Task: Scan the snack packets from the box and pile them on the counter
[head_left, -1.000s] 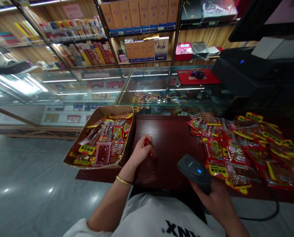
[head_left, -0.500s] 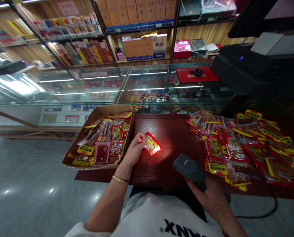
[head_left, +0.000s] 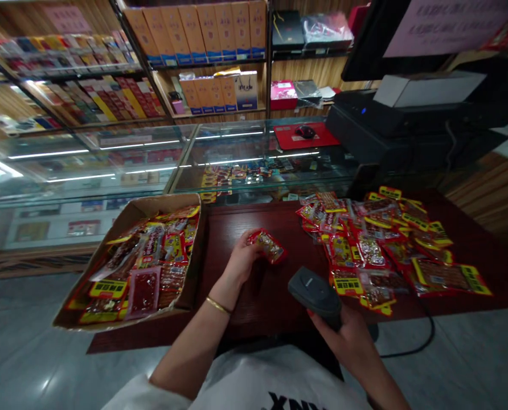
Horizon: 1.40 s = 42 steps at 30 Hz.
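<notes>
My left hand [head_left: 244, 257] pinches the left edge of a small red and yellow snack packet [head_left: 271, 247], just over the dark red wooden table [head_left: 232, 307]. In my right hand [head_left: 352, 336] is a dark grey barcode scanner [head_left: 315, 293], its head pointing left toward the packet. To the left sits an open cardboard box [head_left: 197, 239] filled with snack packets [head_left: 173, 248]. A loose heap of similar snack packets [head_left: 370, 250] spreads over the table's right side, beyond the scanner.
Behind the table runs a glass display counter [head_left: 232, 139], bearing a red mouse pad [head_left: 286, 139] with a mouse [head_left: 305, 131]. A black printer-like machine [head_left: 390, 131] stands at the right. The scanner's cable [head_left: 425, 341] loops at the lower right. Boxed goods fill the shelves behind.
The view has turned to the right. The scanner's bright light on the packet has gone out. The packet, still in my left hand, has moved right over the table and changed angle, nearer the heap.
</notes>
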Available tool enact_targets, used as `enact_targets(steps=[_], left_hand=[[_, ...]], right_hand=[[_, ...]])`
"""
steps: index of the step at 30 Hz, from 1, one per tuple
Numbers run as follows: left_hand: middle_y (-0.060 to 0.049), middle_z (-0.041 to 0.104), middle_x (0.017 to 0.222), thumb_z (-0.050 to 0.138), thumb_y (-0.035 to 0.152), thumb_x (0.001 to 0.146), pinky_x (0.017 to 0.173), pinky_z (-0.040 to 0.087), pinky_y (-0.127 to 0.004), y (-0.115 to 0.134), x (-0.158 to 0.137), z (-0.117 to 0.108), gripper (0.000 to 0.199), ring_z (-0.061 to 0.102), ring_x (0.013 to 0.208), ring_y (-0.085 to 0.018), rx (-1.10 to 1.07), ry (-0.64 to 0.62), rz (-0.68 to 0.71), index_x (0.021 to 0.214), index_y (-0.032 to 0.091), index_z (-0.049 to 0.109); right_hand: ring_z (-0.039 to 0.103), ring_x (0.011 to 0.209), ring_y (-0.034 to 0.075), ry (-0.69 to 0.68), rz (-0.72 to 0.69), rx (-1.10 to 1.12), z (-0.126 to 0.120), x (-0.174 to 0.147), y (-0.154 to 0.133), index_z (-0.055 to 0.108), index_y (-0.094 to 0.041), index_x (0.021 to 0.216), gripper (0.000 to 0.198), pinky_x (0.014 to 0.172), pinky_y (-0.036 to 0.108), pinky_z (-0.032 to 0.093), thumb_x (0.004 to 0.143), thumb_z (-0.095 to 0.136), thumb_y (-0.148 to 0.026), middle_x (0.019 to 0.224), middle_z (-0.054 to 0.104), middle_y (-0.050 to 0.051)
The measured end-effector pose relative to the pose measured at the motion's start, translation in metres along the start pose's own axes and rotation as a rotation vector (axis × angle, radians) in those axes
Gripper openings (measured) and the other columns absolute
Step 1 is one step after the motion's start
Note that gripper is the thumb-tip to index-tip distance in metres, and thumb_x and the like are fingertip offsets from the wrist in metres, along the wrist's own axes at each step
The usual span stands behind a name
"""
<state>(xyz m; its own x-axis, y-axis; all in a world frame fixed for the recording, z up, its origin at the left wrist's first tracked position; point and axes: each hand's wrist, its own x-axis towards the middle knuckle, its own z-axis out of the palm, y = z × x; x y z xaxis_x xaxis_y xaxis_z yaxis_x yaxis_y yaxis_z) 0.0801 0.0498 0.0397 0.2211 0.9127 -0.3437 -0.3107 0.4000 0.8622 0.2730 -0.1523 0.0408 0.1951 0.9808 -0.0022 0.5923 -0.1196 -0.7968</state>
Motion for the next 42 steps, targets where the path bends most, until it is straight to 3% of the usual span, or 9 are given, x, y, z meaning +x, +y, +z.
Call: enact_targets(steps=[5,9,12,17,21,24,33,39,42], left_hand=[[-0.011,0.07,0.121,0.073,0.012,0.072,0.083,0.057,-0.03,0.015,0.05,0.094,0.081,0.07,0.095,-0.017,-0.132,-0.248,-0.036,0.148,0.021,0.046],[-0.019,0.061,0.141,0.074,0.014,0.075,0.081,0.056,-0.029,0.014,0.05,0.112,0.077,0.068,0.109,-0.022,0.034,-0.222,-0.028,0.148,0.018,0.049],[-0.015,0.066,0.136,0.07,0.016,0.079,0.083,0.055,-0.03,0.015,0.017,0.075,0.052,0.067,0.11,-0.023,0.197,-0.165,0.204,0.13,0.021,0.065],[-0.008,0.075,0.112,0.06,0.024,0.091,0.089,0.055,-0.034,0.06,-0.059,-0.038,0.033,0.069,0.102,-0.022,0.725,0.147,0.581,0.121,0.023,0.071],[-0.008,0.076,0.115,0.059,0.027,0.09,0.1,0.052,-0.045,0.105,-0.096,-0.135,0.035,0.068,0.108,-0.028,1.332,0.431,0.515,0.122,0.025,0.072],[-0.01,0.073,0.125,0.063,0.022,0.083,0.107,0.047,-0.05,0.117,-0.104,-0.179,0.044,0.061,0.122,-0.034,1.715,0.278,0.374,0.126,0.026,0.071],[-0.009,0.074,0.106,0.072,0.026,0.076,0.11,0.038,-0.053,0.116,-0.098,-0.192,0.021,0.06,0.115,-0.036,1.941,0.156,0.371,0.098,0.027,0.074],[-0.004,0.074,0.085,0.067,0.041,0.085,0.078,0.05,-0.032,0.133,-0.109,-0.178,0.02,0.065,0.081,-0.022,1.357,0.436,0.457,0.088,0.022,0.072],[-0.003,0.074,0.087,0.067,0.042,0.086,0.07,0.051,-0.027,0.127,-0.114,-0.139,0.03,0.065,0.077,-0.019,0.963,0.37,0.464,0.103,0.018,0.07]], right_hand=[[0.08,0.094,0.03,0.068,-0.023,-0.033,-0.007,-0.005,0.003,0.08,-0.02,0.105,0.031,0.087,0.036,0.063,0.09,0.062,-0.041,0.101,0.084,0.01],[0.081,0.087,0.03,0.082,-0.035,-0.055,-0.007,-0.006,0.005,0.081,-0.021,0.1,0.033,0.081,0.035,0.065,0.09,0.061,-0.045,0.093,0.084,0.009],[0.081,0.091,0.031,0.081,-0.023,-0.095,-0.004,-0.006,0.017,0.082,-0.021,0.101,0.037,0.079,0.034,0.065,0.088,0.062,-0.05,0.096,0.084,0.01],[0.082,0.085,0.032,0.019,-0.013,-0.13,0.006,0.001,0.033,0.083,-0.023,0.095,0.039,0.072,0.034,0.066,0.084,0.065,-0.056,0.087,0.085,0.007],[0.081,0.094,0.032,0.005,-0.041,-0.096,0.012,0.007,0.02,0.082,-0.024,0.098,0.037,0.076,0.032,0.065,0.086,0.064,-0.054,0.097,0.085,0.007],[0.081,0.095,0.031,-0.03,-0.077,-0.076,0.015,0.011,0.011,0.082,-0.025,0.096,0.035,0.073,0.03,0.065,0.086,0.064,-0.054,0.099,0.085,0.007],[0.08,0.099,0.03,-0.039,-0.093,-0.137,0.02,0.001,0.017,0.08,-0.023,0.104,0.038,0.079,0.03,0.064,0.092,0.06,-0.054,0.103,0.084,0.007],[0.081,0.095,0.031,-0.013,-0.094,-0.17,0.017,0.002,0.016,0.081,-0.023,0.1,0.038,0.078,0.031,0.064,0.089,0.062,-0.053,0.098,0.085,0.007],[0.081,0.092,0.031,-0.003,-0.082,-0.178,0.016,0.005,0.012,0.081,-0.023,0.098,0.038,0.077,0.032,0.065,0.089,0.061,-0.053,0.094,0.085,0.008]])
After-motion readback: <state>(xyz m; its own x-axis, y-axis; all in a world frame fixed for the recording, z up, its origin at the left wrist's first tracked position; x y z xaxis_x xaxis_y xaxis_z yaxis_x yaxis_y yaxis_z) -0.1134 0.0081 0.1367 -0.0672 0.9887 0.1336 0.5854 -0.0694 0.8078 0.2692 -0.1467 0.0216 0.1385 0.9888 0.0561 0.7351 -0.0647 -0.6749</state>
